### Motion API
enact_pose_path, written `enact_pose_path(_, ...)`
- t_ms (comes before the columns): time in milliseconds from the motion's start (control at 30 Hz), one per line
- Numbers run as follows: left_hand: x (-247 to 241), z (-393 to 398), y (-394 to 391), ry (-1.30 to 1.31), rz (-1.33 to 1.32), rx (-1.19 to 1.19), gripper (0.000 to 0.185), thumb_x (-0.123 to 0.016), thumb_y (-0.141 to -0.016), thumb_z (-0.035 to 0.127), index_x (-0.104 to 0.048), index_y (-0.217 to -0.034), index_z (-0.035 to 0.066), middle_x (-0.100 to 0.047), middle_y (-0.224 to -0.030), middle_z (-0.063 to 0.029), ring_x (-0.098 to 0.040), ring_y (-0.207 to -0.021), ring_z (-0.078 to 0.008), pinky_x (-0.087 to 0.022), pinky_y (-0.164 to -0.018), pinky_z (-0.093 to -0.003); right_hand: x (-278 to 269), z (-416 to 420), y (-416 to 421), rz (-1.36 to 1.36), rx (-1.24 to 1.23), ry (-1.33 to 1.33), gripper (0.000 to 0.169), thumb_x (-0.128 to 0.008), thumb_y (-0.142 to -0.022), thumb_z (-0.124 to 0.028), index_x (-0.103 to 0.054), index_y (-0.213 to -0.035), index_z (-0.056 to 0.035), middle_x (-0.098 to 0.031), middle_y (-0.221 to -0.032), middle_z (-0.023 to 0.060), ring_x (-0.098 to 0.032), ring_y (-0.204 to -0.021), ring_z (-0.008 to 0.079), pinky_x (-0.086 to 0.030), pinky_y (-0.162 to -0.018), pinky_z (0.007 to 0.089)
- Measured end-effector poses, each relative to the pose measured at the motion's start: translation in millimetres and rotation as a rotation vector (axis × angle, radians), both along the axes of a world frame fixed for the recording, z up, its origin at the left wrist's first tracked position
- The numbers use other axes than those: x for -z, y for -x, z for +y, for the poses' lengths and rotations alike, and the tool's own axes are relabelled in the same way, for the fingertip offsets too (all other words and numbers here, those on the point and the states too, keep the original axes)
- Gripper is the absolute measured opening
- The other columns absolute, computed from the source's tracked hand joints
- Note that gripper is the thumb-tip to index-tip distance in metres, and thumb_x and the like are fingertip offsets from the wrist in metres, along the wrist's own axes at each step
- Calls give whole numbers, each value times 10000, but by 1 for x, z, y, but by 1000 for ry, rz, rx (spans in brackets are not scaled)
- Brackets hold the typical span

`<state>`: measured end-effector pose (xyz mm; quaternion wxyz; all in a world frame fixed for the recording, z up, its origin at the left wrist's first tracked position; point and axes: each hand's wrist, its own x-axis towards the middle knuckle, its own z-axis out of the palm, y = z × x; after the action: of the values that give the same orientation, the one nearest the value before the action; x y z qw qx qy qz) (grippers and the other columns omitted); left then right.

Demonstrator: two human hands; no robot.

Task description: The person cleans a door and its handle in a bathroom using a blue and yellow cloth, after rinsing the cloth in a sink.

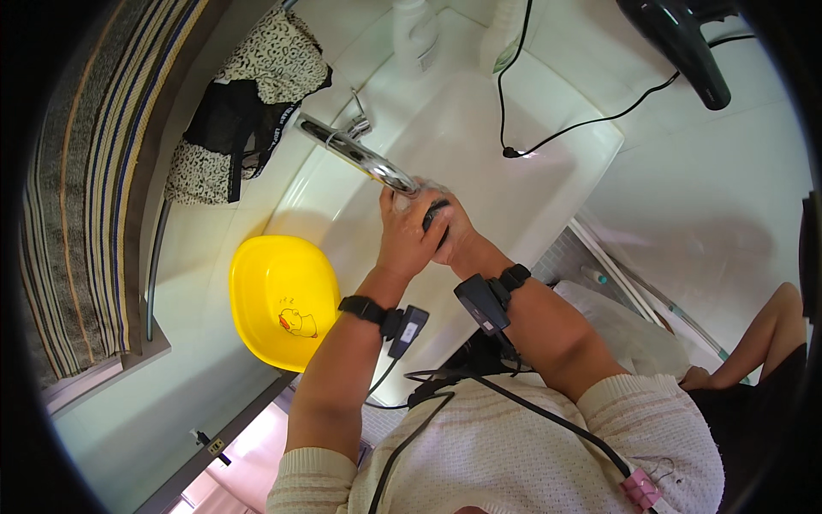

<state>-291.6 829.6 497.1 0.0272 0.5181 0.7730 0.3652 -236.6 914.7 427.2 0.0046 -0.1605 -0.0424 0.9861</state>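
Beneath the spout of a chrome faucet (pixel 369 157), my two hands are pressed together over a white sink basin (pixel 514 186). A small black object (pixel 437 221) shows between them, mostly covered by fingers, so its kind cannot be told. My left hand (pixel 408 228) wraps it from the left, its thumb lying across it. From the other side my right hand (pixel 461 234) cups it, its fingers largely hidden behind the left. White foam (pixel 433 187) clings to the fingers near the spout. Each wrist carries a strapped black device with a cable.
A yellow plastic basin (pixel 282 270) with a duck print stands left of my left forearm. White bottles (pixel 414 38) are at the sink's back. A black hair dryer (pixel 684 48) trails its cord into the sink. Patterned clothing (pixel 276 58) and a striped towel (pixel 96 160) hang left. Another person's arm (pixel 761 340) shows right.
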Motion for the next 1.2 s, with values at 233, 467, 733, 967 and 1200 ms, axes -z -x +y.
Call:
enact_pose_path(233, 22, 28, 20, 380, -176, -346, 239, -520, -916, 289, -630, -923, 77, -654, -891, -138, -627, -778, -339, -479, -777, -467, -19, -7, -6, -385, -90, -280, 340, -422, -966, -413, -551, -928, -100, -586, -730, 55, -553, -532, 191, -445, -410, 324)
enact_pose_path(467, 20, 1, 38, -128, -1231, -398, 476, -582, -933, 438, -568, -1191, 38, -629, -995, -54, -618, -905, -177, -498, -806, -298, -27, 3, -19, -392, 57, -276, 468, -431, -954, -540, -581, -1056, -109, -639, -936, 75, -619, -769, 211, -540, -609, 341)
enact_pose_path(733, -1, -6, -4, -82, 116, 7, 377, -716, -781, 323, -636, -1059, 80, -604, -1009, -183, -536, -1026, -365, -319, -1026, -483, -24, -4, -4, 84, 207, 107, 398, -481, -945, -436, -586, -1087, -79, -641, -1025, 106, -629, -934, 259, -530, -822, 385)
enact_pose_path(967, 11, 22, 11, 1, 30, -278, 273, -670, -830, 295, -650, -904, 33, -637, -861, -176, -588, -826, -403, -448, -770, -464, -26, -10, 12, -292, 129, -122, 349, -430, -971, -385, -577, -1117, -105, -639, -1031, 83, -637, -929, 223, -543, -794, 379)
enact_pose_path(1200, 23, 5, 47, -166, -1041, -399, 359, -489, -952, 286, -604, -1048, -41, -665, -956, -150, -639, -811, -262, -513, -727, -366, -37, -9, -5, -442, 130, -282, 378, -450, -958, -475, -571, -965, -117, -623, -805, 57, -611, -675, 194, -507, -547, 377)
